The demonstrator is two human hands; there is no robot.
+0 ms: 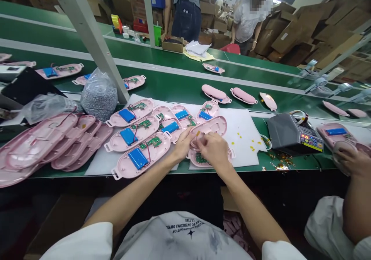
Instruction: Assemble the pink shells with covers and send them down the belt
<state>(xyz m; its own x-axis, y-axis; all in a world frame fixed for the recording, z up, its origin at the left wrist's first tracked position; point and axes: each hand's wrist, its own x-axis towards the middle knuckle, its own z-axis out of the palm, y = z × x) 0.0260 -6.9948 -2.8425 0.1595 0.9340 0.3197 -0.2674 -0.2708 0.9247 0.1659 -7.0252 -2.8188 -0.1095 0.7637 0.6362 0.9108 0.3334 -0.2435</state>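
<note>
Both my hands meet over a pink oval shell half (213,125) that rests tilted on another pink shell holding a green circuit board (199,158). My left hand (183,144) pinches the shell's near-left edge. My right hand (213,148) is curled, its fingertips pressing a small yellow tape piece (197,133) on the shell. Left of my hands lie several open pink shells with blue batteries (138,158) and green boards, on a white foam sheet (243,136).
A stack of empty pink shells (55,144) lies at far left, beside a clear bag of small grey parts (99,95). A grey tape dispenser (292,134) stands to the right. A co-worker's hand (352,161) holds a shell at right. Two people stand beyond the green conveyor (174,84).
</note>
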